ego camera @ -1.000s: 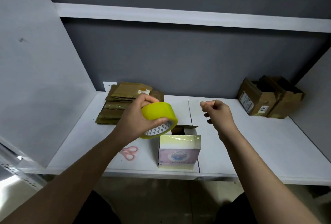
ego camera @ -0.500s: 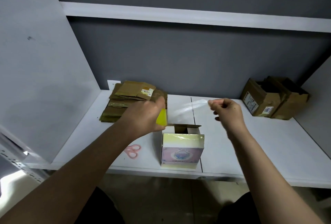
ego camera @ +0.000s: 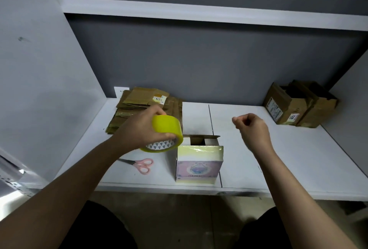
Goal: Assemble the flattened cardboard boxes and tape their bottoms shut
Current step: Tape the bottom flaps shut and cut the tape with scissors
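Observation:
My left hand (ego camera: 139, 131) grips a yellow roll of tape (ego camera: 167, 132), held above the white shelf just left of a small box (ego camera: 199, 164). That box stands upright near the front edge; its top face is covered with glossy tape and a brown flap (ego camera: 201, 136) sticks out behind it. My right hand (ego camera: 252, 129) hovers to the box's upper right with thumb and fingers pinched together on the tape's free end; the clear strip barely shows. A stack of flattened cardboard boxes (ego camera: 139, 105) lies at the back left.
Pink-handled scissors (ego camera: 142, 165) lie on the shelf (ego camera: 288, 165) under my left forearm. Two assembled brown boxes (ego camera: 298, 107) sit in the back right corner. Grey side panels close the shelf on both sides, and an upper shelf (ego camera: 199, 13) runs overhead.
My left hand turned the roll so its yellow face and patterned core show again. My right hand shifted slightly right. The clear strip seen stretched between the hands half a second ago no longer shows.

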The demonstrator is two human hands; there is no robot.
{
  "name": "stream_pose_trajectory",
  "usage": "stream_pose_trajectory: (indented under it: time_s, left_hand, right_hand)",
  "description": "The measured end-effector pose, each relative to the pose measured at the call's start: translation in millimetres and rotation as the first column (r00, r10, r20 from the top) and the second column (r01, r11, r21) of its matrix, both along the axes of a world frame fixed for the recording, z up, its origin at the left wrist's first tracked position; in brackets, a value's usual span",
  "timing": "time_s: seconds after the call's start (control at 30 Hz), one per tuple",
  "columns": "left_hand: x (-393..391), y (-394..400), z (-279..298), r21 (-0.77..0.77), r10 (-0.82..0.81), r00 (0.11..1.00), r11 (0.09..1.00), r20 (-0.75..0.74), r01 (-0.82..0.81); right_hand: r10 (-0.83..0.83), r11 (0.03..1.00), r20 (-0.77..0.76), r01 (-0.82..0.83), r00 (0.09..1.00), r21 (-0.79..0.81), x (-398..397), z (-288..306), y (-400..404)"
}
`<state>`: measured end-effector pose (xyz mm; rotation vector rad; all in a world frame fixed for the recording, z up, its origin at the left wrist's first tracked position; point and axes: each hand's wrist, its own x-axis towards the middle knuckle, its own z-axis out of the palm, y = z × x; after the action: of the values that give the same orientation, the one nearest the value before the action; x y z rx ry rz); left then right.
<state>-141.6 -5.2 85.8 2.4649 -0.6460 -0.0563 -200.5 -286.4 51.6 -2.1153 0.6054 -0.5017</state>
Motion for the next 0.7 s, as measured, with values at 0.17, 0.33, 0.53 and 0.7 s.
stream_pose_trajectory:
  time_s: [0.17,0.33,0.53,0.7]
  left_hand:
    - [-16,-2,-2,-0.214,-0.031,0.999,0.976,0.032,0.038]
    - [-19,-7,-3,-0.233,-0.016,0.993,0.972,0.113,0.042]
    - [-19,-20,-7,-0.317,0.000,0.999,0.948,0.035,0.011]
    - [-10,-30,-20,-0.292,-0.013,1.000,0.956,0.019,0.019]
  right_hand:
    - [-0.024,0.991,-0.062,0.016,0.998,-0.130,2,-22,12]
    - [-0.003,0.982,0.032,0.009,0.999,-0.189,12,-45,22]
    - [0.068,0.979,0.074,-0.053,0.995,-0.196,20,-79,39]
    - [0.085,0.953,0.008,-0.079,0.996,-0.294,30,-98,37]
